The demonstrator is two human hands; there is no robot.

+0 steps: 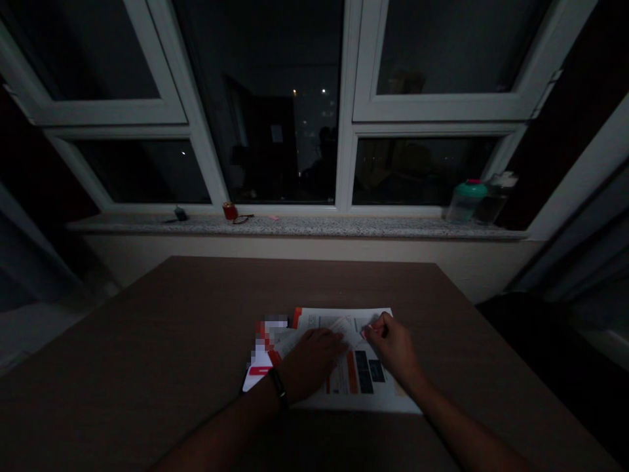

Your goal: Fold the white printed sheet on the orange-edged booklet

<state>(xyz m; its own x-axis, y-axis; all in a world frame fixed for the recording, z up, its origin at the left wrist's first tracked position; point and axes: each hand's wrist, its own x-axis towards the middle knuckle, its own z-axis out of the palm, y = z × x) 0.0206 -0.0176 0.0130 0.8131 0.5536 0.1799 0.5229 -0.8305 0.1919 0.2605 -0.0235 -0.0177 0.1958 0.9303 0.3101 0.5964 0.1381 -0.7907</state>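
Observation:
My left hand [314, 360], with a dark band at the wrist, lies flat with its fingers spread over a pale folded sheet [351, 333] on a printed page [363, 396]. Thumb and fingers of my right hand [390, 341] are pinched together near the sheet's right side, around something small and whitish that I cannot make out. The page has orange and dark blocks and an orange corner. Partly under my left forearm, a bright phone-like screen [258, 377] with a red bar shows at the page's left.
The brown table [221, 295] reaches toward a granite windowsill [314, 226]. On the sill stand a green-lidded bottle [466, 202], a clear bottle [494, 200], a small red jar [229, 210] and a small dark bottle [180, 213]. Dark windows rise behind.

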